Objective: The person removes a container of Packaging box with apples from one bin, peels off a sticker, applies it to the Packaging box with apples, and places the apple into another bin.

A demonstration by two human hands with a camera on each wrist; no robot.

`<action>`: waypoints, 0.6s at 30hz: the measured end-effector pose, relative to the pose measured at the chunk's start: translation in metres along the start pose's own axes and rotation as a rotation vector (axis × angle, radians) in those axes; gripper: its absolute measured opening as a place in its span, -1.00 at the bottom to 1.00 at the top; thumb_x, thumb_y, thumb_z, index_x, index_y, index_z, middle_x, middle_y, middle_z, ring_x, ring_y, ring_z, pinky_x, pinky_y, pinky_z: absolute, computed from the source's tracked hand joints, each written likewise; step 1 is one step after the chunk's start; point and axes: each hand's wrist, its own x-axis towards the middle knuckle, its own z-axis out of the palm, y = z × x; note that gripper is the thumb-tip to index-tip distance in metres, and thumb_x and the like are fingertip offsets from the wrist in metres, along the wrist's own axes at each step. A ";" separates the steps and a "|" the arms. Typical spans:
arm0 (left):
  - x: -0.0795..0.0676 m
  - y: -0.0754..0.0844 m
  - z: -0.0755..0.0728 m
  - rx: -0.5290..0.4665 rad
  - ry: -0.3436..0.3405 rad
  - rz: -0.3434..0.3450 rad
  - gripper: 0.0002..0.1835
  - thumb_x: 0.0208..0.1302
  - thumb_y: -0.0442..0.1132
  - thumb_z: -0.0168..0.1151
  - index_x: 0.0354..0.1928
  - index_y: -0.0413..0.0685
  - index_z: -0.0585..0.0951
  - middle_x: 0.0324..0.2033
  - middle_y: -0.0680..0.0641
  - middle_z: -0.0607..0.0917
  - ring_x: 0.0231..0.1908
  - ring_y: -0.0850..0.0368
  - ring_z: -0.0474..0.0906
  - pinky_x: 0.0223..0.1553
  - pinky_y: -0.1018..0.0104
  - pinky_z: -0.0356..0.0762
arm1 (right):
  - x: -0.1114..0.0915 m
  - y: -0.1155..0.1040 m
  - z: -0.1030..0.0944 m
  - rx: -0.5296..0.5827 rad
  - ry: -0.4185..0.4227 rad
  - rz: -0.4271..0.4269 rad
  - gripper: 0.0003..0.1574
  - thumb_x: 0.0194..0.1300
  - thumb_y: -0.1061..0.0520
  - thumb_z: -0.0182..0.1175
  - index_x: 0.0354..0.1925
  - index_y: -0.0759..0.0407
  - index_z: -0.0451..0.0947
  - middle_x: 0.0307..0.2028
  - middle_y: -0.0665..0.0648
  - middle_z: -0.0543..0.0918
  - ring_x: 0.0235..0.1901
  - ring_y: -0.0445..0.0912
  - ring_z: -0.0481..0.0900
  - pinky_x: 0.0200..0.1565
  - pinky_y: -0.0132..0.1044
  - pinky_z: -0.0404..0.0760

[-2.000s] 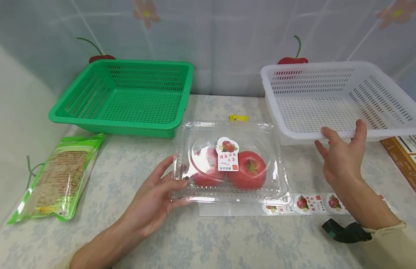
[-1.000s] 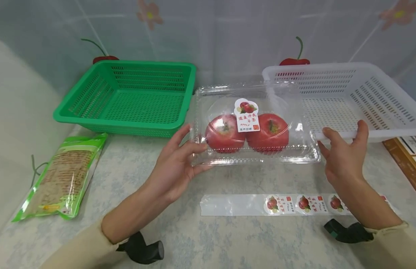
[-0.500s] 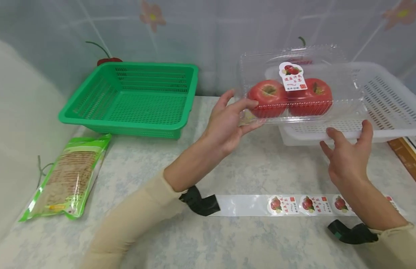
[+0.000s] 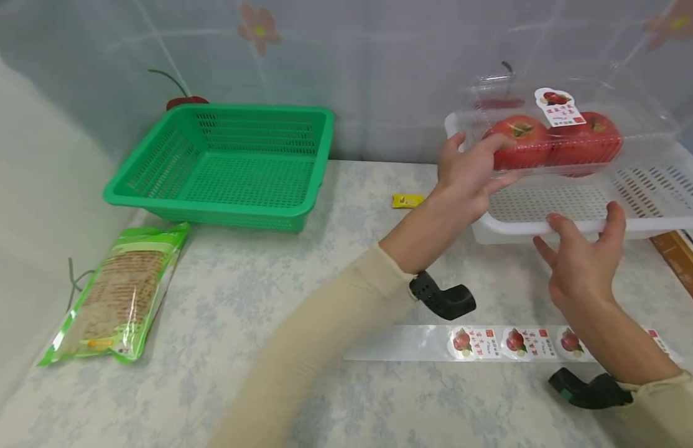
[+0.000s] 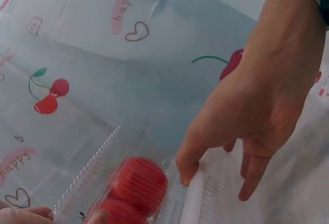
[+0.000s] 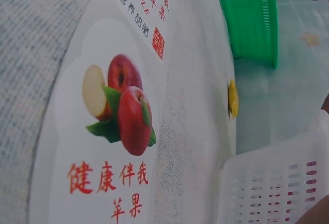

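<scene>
In the head view, my left hand [image 4: 468, 174] grips the left end of a clear plastic box [image 4: 640, 127]. Two red apples [image 4: 522, 146] lie inside, and an apple sticker [image 4: 560, 107] is on the lid. The box is held tilted above the white basket [image 4: 509, 228]. My right hand [image 4: 585, 264] holds that basket's front rim between thumb and fingers. The left wrist view shows the right hand [image 5: 247, 111] on the rim, with the apples [image 5: 139, 185] beside it. A basket corner [image 6: 267, 183] and large apple stickers [image 6: 123, 106] appear in the right wrist view.
A green basket [image 4: 212, 214] stands at the back left. In front of it lies a green-edged food packet [image 4: 119, 292]. A small yellow packet [image 4: 407, 201] lies between the baskets. A sticker strip [image 4: 430, 342] lies across the table under the arms.
My left hand has lifted the box of apples from the table and carried it right and back, over the white basket. The right hand stays on the rim.
</scene>
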 end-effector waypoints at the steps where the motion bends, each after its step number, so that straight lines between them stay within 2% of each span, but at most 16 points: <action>1: 0.003 -0.004 0.004 0.003 0.008 -0.002 -0.36 0.17 -0.47 0.31 0.28 0.06 0.39 -0.09 -0.13 0.50 -0.14 -0.17 0.58 -0.14 -0.15 0.59 | 0.000 0.000 0.000 -0.002 0.003 -0.001 -0.05 0.27 0.21 0.35 0.40 -0.36 0.10 0.33 -0.11 0.27 0.33 -0.08 0.28 0.20 0.11 0.25; 5: 0.015 -0.020 0.017 0.053 0.032 -0.014 -0.33 0.15 -0.51 0.31 0.30 0.02 0.38 -0.09 -0.20 0.53 -0.22 -0.22 0.65 -0.21 -0.12 0.62 | 0.000 0.002 0.000 -0.005 0.040 0.003 -0.01 0.23 0.18 0.39 0.41 -0.36 0.10 0.34 -0.13 0.22 0.34 -0.08 0.24 0.00 -0.02 0.43; 8: 0.020 -0.030 0.020 0.118 0.050 -0.019 -0.32 0.16 -0.52 0.31 0.31 -0.03 0.35 -0.10 -0.19 0.52 -0.20 -0.21 0.64 -0.23 -0.12 0.62 | 0.000 0.003 0.001 -0.019 0.070 0.023 0.04 0.21 0.16 0.42 0.43 -0.36 0.07 0.38 -0.15 0.15 0.37 -0.09 0.20 -0.09 -0.10 0.48; 13: 0.025 -0.045 0.022 0.250 0.083 -0.002 -0.37 0.17 -0.49 0.35 0.25 -0.04 0.34 -0.14 -0.11 0.51 -0.17 -0.11 0.60 -0.20 -0.08 0.64 | -0.001 0.005 0.005 -0.020 0.073 0.024 0.00 0.28 0.20 0.34 0.45 -0.33 0.05 0.40 -0.13 0.08 0.37 -0.08 0.19 -0.08 -0.10 0.49; 18: 0.029 -0.057 0.024 0.272 0.061 -0.008 -0.47 0.16 -0.53 0.33 0.11 -0.13 0.34 -0.24 -0.13 0.52 -0.21 -0.14 0.63 -0.18 -0.08 0.64 | -0.002 0.003 0.003 -0.002 0.062 -0.012 -0.08 0.32 0.24 0.29 0.43 -0.28 0.09 0.37 -0.08 0.12 0.36 -0.05 0.22 -0.12 -0.11 0.50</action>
